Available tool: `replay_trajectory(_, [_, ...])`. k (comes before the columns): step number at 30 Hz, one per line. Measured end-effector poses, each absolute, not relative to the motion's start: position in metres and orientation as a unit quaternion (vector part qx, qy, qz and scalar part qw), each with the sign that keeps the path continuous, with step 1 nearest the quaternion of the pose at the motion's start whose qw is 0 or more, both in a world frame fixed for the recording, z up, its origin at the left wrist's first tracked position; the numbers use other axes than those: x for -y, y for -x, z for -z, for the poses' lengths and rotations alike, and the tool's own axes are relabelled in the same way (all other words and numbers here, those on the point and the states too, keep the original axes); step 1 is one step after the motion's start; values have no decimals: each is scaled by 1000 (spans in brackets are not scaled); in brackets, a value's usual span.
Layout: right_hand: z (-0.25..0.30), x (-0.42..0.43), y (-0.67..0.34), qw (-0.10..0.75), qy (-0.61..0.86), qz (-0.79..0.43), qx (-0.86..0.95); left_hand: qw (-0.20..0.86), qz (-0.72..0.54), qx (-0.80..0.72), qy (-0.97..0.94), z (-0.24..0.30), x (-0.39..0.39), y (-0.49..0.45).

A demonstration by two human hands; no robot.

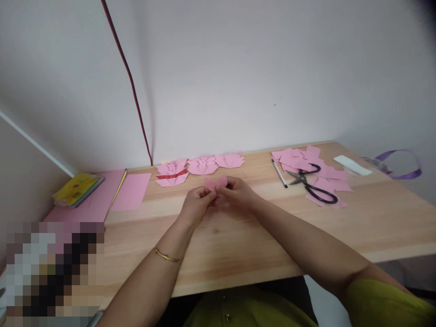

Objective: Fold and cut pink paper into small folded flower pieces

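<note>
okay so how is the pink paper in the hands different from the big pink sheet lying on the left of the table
The small pink paper is pinched between the left hand and the right hand, above the table; the big pink sheet lies flat on the table, untouched. The held paper is much smaller and shows folded points along its top; the sheet is a plain, unfolded rectangle. Both are the same pink.

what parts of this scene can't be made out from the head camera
- Small pink paper: its lower part is hidden behind the fingers of the left hand and right hand.
- Bottom-left corner: a pixelated block blanks out whatever lies there.
- Folded pink pieces by the wall: too small to tell their folds.
- Purple ribbon: blurred at the right edge.
</note>
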State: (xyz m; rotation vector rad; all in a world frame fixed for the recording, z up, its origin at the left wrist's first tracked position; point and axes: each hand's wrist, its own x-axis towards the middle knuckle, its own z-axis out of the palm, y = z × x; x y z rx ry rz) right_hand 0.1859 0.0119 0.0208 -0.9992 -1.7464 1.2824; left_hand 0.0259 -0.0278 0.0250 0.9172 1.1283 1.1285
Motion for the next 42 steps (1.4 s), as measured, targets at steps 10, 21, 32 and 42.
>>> replay_trajectory(10, [-20,-12,-184,371,367,-529,670,603,-488,-491,-396,-26,29,-28])
replay_trajectory(21, [-27,-15,-188,387,323,-538,675,643,-475,-455,-392,-23,27,-22])
replay_trajectory(32, [-30,-13,-189,391,282,-532,696,684,-443,-440,-378,-26,29,-19])
replay_trajectory(42, [-27,-12,-188,375,345,-455,730,673,-456,-438,-385,-22,28,-21])
